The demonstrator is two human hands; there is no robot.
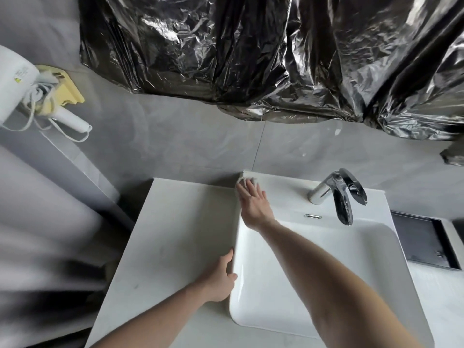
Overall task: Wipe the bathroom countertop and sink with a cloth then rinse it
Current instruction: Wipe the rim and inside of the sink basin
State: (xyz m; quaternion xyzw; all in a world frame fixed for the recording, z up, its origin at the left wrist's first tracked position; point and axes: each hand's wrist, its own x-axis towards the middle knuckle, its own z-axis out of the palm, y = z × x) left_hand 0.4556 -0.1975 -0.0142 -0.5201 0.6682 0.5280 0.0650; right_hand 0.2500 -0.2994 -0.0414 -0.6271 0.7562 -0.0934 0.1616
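— Right grip (252,205) lies flat, fingers spread, pressing the cloth (244,181) onto the sink's (296,277) back-left corner.
— Left?
— Left grip (222,278) open, empty, on the sink rim. Tabletop (175,237) looks dry; rinsing remains, I'd judge.

Head-worn, wide-angle, single view. Looks forward and down, close over sink (313,272) and countertop (175,234), toward wall (175,136).
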